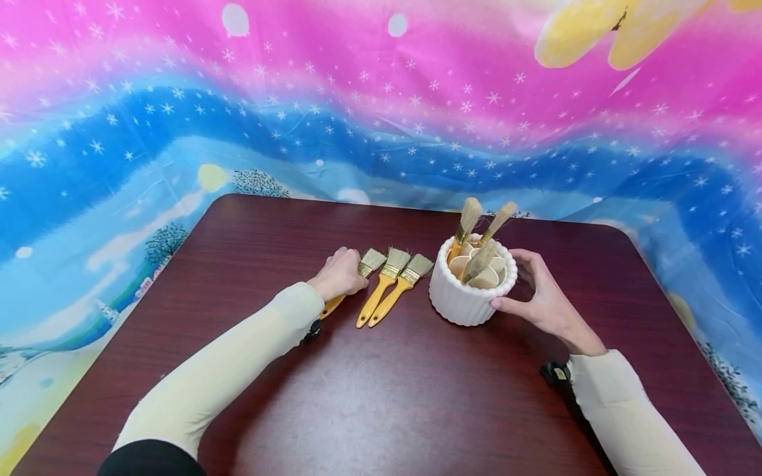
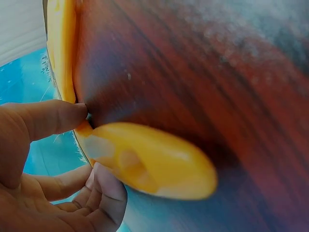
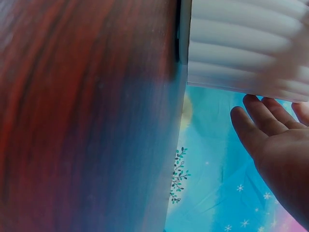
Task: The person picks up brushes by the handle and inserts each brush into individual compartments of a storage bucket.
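My left hand (image 1: 340, 274) pinches a paintbrush (image 2: 159, 164) by its yellow handle between thumb and fingers; the hand covers part of the handle in the head view. To its right, two more flat paintbrushes, a middle one (image 1: 383, 287) and a right one (image 1: 401, 291), lie side by side with bristles pointing away. My right hand (image 1: 543, 297) holds the right side of a white ribbed brush holder (image 1: 467, 305), thumb in front and fingers behind. Inside the holder's compartments, three brushes stand bristles up, including a tall one (image 1: 468, 221) at the back left.
The dark red-brown wooden table (image 1: 357, 403) has rounded far corners. Behind it hangs a pink and blue backdrop cloth (image 1: 381, 119) printed with snowflakes, its lower part meeting the table's far edge close behind the holder.
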The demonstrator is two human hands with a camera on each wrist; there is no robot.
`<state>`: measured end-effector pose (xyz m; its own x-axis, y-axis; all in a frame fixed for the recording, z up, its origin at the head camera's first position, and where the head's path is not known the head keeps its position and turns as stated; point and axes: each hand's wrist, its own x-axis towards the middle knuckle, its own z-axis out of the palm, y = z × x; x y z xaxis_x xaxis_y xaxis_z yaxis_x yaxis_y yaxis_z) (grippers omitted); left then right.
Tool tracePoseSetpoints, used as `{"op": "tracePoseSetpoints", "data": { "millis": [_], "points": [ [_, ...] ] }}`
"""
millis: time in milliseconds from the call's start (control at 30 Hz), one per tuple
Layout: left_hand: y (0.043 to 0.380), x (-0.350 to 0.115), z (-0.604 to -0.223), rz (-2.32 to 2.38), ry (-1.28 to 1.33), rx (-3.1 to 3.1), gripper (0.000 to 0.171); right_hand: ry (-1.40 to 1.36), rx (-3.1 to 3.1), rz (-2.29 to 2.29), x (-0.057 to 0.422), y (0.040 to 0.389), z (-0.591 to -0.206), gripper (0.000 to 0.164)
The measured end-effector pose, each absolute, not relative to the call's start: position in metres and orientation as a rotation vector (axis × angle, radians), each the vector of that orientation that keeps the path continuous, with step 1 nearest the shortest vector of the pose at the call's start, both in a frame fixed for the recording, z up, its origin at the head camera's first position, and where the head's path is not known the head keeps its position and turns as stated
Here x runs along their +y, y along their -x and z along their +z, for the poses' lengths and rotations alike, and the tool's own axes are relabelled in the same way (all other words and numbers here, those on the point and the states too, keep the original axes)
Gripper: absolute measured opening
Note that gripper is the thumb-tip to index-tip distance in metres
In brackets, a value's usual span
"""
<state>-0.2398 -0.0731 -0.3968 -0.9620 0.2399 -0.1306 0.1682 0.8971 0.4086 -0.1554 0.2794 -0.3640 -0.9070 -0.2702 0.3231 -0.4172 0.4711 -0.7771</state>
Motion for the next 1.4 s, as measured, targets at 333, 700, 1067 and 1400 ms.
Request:
{"op": "tracePoseSetpoints", "data": {
  "millis": [333, 700, 1067, 1400],
  "points": [
    [0.240, -0.072, -0.396, 0.571, -0.269, 2.895, 0.022, -0.599, -2.554, 1.435, 0.290, 0.165, -0.380, 0.092],
    [0.239, -0.075, -0.396, 0.610, -0.248, 2.896, 0.025, -0.577, -2.645, 1.391, 0.279, 0.154, -0.360, 0.090],
    [0.238, -0.080, -0.394, 0.657, -0.332, 2.933, 0.030, -0.576, -2.637, 1.421, 0.284, 0.157, -0.366, 0.093],
    [0.234, -0.079, -0.392, 0.722, -0.359, 2.944, 0.037, -0.622, -2.579, 1.439, 0.284, 0.158, -0.367, 0.089]
  ]
}}
